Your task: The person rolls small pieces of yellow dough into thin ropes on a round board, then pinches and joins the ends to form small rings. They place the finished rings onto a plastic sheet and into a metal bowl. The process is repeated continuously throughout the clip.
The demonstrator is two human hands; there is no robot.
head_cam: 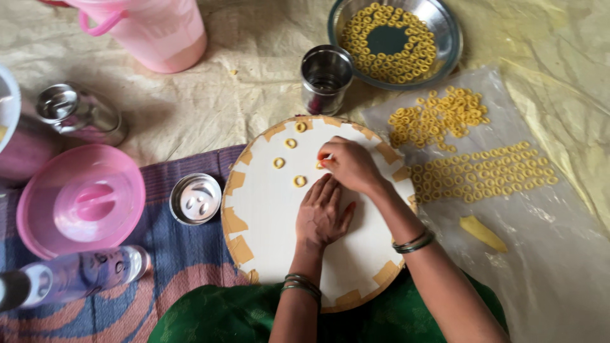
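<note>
head view, looking down: a round white board (279, 216), its rim patched with tan tape, lies across the person's lap on green cloth (222, 314). four small yellow dough rings (300, 181) sit apart on the board's upper part; they look soft, smooth and matte. the left hand (322, 213) rests flat on the board, fingers straight and together, holding nothing, fingertips just beside the lowest ring. the right hand (348, 165) is curled over the board's upper middle, fingertips pinched on a small piece of dough (321, 165), mostly hidden by the fingers. both wrists carry dark bangles.

surroundings: a steel bowl (445, 32) ringed with many finished rings stands beyond the board, and a steel cup (325, 79) is just beside the board's far edge. a clear plastic sheet (540, 254) to the right bears a loose heap and neat rows of rings, plus one yellow dough strip (483, 233). to the left lie a small steel lid (195, 199), a pink lid (81, 200), a clear bottle (82, 274) on its side, a steel pot (79, 114) and a pink jug (152, 28). nothing blocks the hands.
</note>
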